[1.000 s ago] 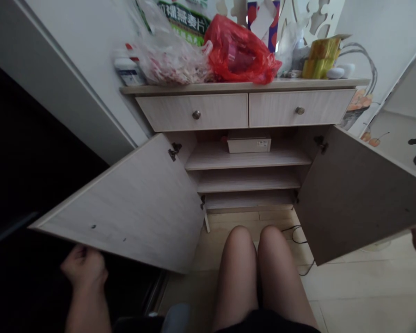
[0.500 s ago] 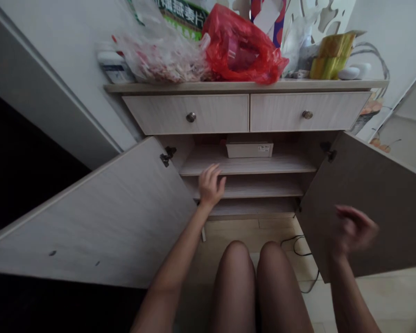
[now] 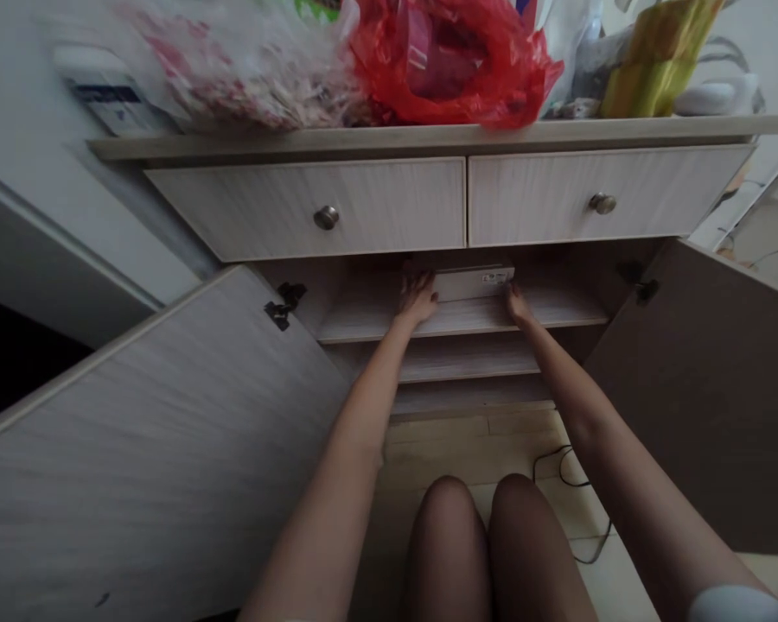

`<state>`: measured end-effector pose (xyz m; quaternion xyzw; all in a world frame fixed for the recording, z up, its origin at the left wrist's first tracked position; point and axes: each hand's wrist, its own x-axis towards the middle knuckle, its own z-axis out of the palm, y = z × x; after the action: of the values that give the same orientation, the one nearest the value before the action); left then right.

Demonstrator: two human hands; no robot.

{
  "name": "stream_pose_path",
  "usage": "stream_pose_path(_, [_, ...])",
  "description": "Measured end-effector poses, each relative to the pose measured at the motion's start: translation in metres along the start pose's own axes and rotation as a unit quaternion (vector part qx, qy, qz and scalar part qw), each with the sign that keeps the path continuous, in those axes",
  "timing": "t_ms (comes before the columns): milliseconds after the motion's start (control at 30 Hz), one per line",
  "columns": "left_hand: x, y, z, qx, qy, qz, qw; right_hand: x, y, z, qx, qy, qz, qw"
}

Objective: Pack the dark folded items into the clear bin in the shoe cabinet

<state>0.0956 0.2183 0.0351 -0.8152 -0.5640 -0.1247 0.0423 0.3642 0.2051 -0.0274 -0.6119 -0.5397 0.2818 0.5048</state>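
Box (image 3: 473,283) lay with its long axis running side to side on the cabinet shelf (image 3: 363,326), between the hands: right hand (image 3: 517,302) nearer, fingers together at its right corner (no clear grip), left hand (image 3: 418,298) just beside its left end, fingers apart.

Upper shelf (image 3: 460,324) is carrying a white box (image 3: 473,283); cabinet top (image 3: 428,136) is bearing a red plastic bag (image 3: 447,69), a clear plastic bag (image 3: 246,78) and a yellow packet (image 3: 654,60).

Red bag (image 3: 450,65), probably plastic, atop cabinet (image 3: 428,136)
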Motion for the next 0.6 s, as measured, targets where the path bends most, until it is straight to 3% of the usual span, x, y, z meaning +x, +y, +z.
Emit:
stream_pose_path(133, [-0.038,-0.03,-0.008,0.025,0.043,-0.021,0.999,-0.021,-0.005,0.033,0.002,-0.01,0.017,1.0])
stream_pose_path(367, [-0.103,-0.105,-0.041,0.104,0.065,-0.098,0.988,-0.071,-0.032,0.105,0.028,-0.126,-0.061,0.99])
stream_pose_path(500, [-0.122,-0.134,-0.056,0.148,0.056,-0.106,0.982,-0.091,-0.055,0.145,0.043,-0.159,-0.079,0.983])
stream_pose_path(600, [-0.123,-0.14,-0.061,0.149,0.041,-0.117,0.981,-0.095,-0.063,0.157,0.047,-0.157,-0.055,0.985])
